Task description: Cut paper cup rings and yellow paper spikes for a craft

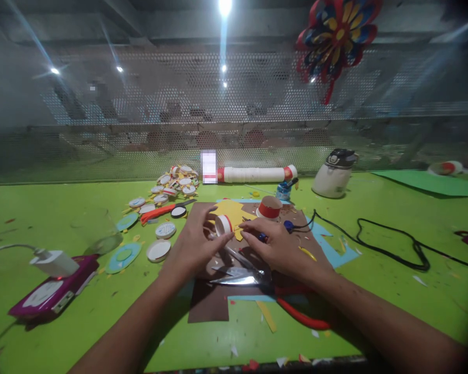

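Observation:
My left hand [197, 244] is closed round a small white cup with a red band [223, 224], held on its side above a brown sheet [210, 304]. My right hand [275, 248] pinches at the cup's rim from the right, fingers pressed together. A yellow paper cut-out [230, 210] lies just behind the cup. Scissors with red handles [249, 275] lie on the brown sheet below both hands. Another red-banded cup [269, 208] stands upside down behind my right hand.
Several round white lids and cups [171, 189] are heaped at the left rear beside an orange-handled tool [156, 213]. A magenta device [50, 291] with a white charger sits at the left. A long stack of cups [253, 174], a glue pot [333, 174] and a black cable [390, 244] lie on the green table [62, 218].

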The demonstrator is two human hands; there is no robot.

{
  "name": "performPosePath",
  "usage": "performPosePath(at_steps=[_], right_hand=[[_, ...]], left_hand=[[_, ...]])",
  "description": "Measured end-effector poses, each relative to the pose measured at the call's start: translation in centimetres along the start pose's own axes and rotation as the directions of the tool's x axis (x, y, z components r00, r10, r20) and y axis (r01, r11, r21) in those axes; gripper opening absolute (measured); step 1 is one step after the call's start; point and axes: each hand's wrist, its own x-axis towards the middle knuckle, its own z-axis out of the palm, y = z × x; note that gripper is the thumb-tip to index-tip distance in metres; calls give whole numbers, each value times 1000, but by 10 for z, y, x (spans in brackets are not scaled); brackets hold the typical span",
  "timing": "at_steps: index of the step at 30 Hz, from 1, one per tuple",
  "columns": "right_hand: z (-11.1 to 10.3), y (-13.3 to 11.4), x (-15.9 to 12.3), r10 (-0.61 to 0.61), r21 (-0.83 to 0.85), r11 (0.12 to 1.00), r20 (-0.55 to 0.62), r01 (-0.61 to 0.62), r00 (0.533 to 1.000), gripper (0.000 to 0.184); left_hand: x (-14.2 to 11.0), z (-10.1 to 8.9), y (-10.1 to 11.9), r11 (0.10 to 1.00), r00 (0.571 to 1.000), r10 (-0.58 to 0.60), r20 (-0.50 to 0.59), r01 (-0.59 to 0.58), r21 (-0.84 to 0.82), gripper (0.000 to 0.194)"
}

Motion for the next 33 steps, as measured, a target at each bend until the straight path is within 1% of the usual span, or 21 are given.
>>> performPosePath(at_steps=[1,2,3,5,7,10,13,15,17,19,20,22,24,25,27,29,31,33], right_hand=[[0,0,0,6,3,1000,-1,-6,1000,16],[0,0,0,11,5,1000,-3,-11,1000,16],[1,1,0,15,7,1000,-3,-15,1000,15],[2,1,-1,17,9,1000,3,-17,1000,15],[3,2,-1,15,9,1000,8,-16,1000,15],[5,3,0,15,6,1000,11,-15,1000,14],[5,3,0,13,2,1000,20,-13,1000,14],[5,2,0,14,-2,1000,25,-14,1000,15],[4,2,0,15,-6,1000,30,-15,999,15],[3,2,0,19,-9,1000,35,-18,999,15],[3,1,0,21,-11,1000,37,-21,999,16],[2,1,0,26,-15,1000,39,-25,999,16],[2,1,0,30,-19,999,35,-30,999,15],[2,1,0,32,-20,999,29,-32,999,14],[1,2,0,34,-23,999,18,-34,999,13],[0,1,0,34,-27,999,7,-34,999,13],[-1,0,0,31,-30,999,3,-31,1000,12],[-2,-1,0,29,-35,999,1,-29,1000,12]], left_hand=[[-2,1,0,989,996,91,-26,-87,123,59],[-3,2,0,956,984,178,-26,-167,240,57],[-5,3,1,914,969,247,-1,-233,333,52],[-7,5,3,842,941,331,74,-329,427,43],[-8,5,5,786,914,383,132,-398,474,38],[-8,4,6,733,894,415,168,-438,520,38],[-7,3,5,733,891,421,170,-444,515,41],[-7,3,4,736,894,418,164,-439,515,41],[-6,3,2,721,898,405,173,-430,544,42],[-5,2,0,731,918,355,178,-391,559,44],[-5,1,-1,766,937,304,171,-347,541,47],[-2,-2,-2,876,975,161,152,-212,434,53],[0,-3,-2,967,985,19,172,-62,247,61],[1,-3,-1,989,980,-25,196,-5,148,64],[3,-3,1,998,970,-52,239,58,-19,69],[2,-1,4,987,967,-30,253,69,-145,71],[1,2,7,968,967,-6,253,69,-243,72],[0,3,9,949,966,-17,257,97,-301,70]])
